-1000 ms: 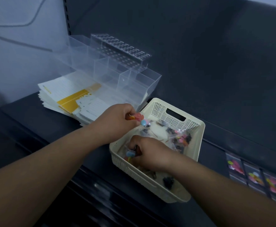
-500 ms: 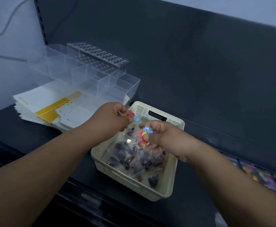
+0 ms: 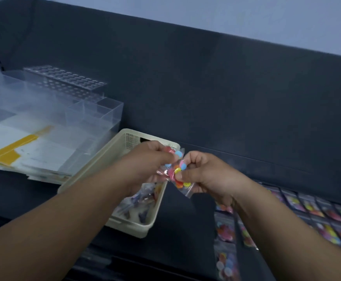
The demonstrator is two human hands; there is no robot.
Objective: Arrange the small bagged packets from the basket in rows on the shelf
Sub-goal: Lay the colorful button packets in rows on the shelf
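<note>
Clear packets of coloured discs [image 3: 178, 170] are held above the cream perforated basket [image 3: 129, 228]. Further packets [image 3: 327, 218] lie in rows on the dark shelf [image 3: 185, 220].

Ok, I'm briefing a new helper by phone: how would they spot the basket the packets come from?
On the dark shelf, look between the clear acrylic organiser and the rows of colourful packets. The basket sits there, below the left hand. It is the only opaque cream container, with perforated walls.
</note>
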